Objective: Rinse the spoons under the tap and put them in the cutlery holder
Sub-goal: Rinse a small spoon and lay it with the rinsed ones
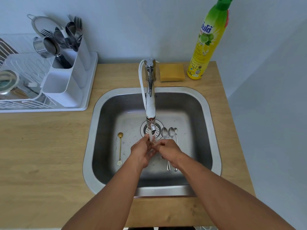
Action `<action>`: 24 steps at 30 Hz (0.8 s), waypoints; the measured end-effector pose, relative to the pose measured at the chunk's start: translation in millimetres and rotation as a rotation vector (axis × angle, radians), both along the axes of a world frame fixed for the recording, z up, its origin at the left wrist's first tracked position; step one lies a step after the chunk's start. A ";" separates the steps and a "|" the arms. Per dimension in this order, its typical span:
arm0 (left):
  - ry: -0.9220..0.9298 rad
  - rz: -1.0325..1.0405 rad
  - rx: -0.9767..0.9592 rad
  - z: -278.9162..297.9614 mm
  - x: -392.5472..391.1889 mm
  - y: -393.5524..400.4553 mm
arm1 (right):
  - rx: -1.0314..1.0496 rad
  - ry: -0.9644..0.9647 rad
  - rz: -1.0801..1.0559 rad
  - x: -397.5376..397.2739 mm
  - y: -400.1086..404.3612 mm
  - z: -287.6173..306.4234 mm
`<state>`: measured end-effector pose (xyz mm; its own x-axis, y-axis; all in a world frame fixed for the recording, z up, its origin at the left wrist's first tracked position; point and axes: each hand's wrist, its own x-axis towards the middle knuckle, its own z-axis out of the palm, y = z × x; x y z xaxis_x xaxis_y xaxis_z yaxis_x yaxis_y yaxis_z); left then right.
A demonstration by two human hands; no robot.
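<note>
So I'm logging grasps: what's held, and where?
Both hands, left and right, pinch a thin gold item under the tap; grip point hidden.

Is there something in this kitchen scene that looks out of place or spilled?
Nothing is spilled or damaged. The gold spoon lies alone at the left of the sink, apart from the silver spoons on the right.

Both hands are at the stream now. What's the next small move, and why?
Probably carry the thin gold item, pinched between the left hand and right hand under the tap, over to the cutlery holder; it is already in the running water.
</note>
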<state>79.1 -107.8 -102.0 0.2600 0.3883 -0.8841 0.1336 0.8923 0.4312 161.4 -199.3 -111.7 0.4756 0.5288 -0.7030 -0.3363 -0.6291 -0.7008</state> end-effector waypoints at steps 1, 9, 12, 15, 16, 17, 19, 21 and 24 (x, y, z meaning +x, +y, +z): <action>-0.013 -0.002 -0.012 0.5 -0.5 0.3 | 0.007 -0.043 0.017 -0.2 -1.0 -2.3; -0.027 -0.110 -0.114 5.2 -1.2 11.5 | 0.182 -0.079 0.173 4.5 -16.1 -6.5; 0.000 -0.141 -0.101 6.3 0.0 13.1 | 0.210 -0.110 0.206 5.9 -15.9 -4.7; -0.055 -0.158 -0.062 7.8 -0.6 11.0 | 0.193 -0.100 0.138 5.4 -13.3 -5.3; -0.087 -0.161 -0.051 8.2 -1.3 9.9 | 0.181 -0.086 0.111 5.4 -12.1 -4.7; -0.116 -0.158 -0.043 8.3 -2.2 8.9 | 0.169 -0.066 0.079 5.4 -10.9 -5.0; -0.154 -0.153 -0.032 8.5 -3.9 7.1 | 0.141 -0.011 0.024 5.3 -10.9 -7.2; -0.155 -0.167 -0.013 8.0 -5.0 5.3 | 0.129 0.028 0.012 4.6 -12.8 -6.4; -0.135 -0.175 0.027 3.5 -7.5 4.9 | 0.121 0.000 0.055 4.0 -15.5 -2.1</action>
